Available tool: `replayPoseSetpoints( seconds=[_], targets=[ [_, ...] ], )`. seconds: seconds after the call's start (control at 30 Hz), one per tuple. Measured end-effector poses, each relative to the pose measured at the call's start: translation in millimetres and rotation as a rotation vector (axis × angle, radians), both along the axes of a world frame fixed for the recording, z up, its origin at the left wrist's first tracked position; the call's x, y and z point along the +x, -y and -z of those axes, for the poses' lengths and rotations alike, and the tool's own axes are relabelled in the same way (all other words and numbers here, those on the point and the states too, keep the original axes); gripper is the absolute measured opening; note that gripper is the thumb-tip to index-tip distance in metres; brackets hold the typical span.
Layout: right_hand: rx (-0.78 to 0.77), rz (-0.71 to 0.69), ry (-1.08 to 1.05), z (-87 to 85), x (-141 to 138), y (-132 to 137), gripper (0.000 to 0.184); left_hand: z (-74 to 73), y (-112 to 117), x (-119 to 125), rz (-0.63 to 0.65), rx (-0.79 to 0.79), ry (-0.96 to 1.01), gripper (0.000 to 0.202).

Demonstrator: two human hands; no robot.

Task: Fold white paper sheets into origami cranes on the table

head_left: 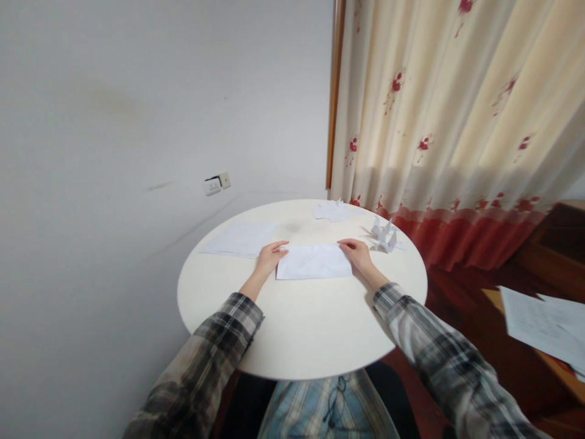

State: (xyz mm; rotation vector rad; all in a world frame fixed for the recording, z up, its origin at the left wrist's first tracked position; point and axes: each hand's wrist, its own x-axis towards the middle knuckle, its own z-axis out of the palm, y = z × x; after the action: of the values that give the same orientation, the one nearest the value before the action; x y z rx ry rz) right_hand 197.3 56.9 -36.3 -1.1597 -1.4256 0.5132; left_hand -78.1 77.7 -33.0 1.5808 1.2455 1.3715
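Note:
A folded white sheet of paper [314, 263] lies on the round white table [315, 329], its long side running left to right. Faint crease lines show on its surface. My left hand [270, 257] pinches its far left corner between thumb and fingers. At the far right corner, my right hand [357, 253] pinches the paper in the same way. Just beyond my left hand is a stack of white paper [242, 236]. Several small folded paper figures [385, 235] stand beyond my right hand, too small to make out exactly.
More white paper pieces [329, 211] lie near the table's far edge. A wall socket [212, 186] is on the white wall to the left. A flowered curtain [439, 110] hangs behind. Written sheets [543, 320] rest on a wooden surface at the right.

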Motion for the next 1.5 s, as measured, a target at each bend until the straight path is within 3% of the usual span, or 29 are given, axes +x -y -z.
replayPoseSetpoints(
  seconds=[0.13, 0.47, 0.9, 1.23, 1.5],
  targets=[
    [-0.010, 0.007, -0.007, 0.1, 0, 0, 0.023, -0.1, -1, 1, 0.002, -0.034, -0.009, 0.033],
    [0.000, 0.009, -0.003, 0.6, 0, -1, 0.022, -3.2, 4, 1, -0.017, -0.012, -0.028, 0.043],
    [-0.003, 0.017, -0.014, 1.9, -1, -2, 0.022, 0.9, -1, -1, -0.013, -0.028, -0.041, 0.029],
    [-0.044, 0.017, -0.012, -2.3, -3, 1, 0.023, 8.5, -10, -5, -0.084, 0.028, -0.113, 0.020],
    [-0.035, 0.035, 0.072, -2.9, -3, 3, 0.022, 2.9, -4, -3, -0.120, 0.020, -0.162, 0.015]
  ],
)
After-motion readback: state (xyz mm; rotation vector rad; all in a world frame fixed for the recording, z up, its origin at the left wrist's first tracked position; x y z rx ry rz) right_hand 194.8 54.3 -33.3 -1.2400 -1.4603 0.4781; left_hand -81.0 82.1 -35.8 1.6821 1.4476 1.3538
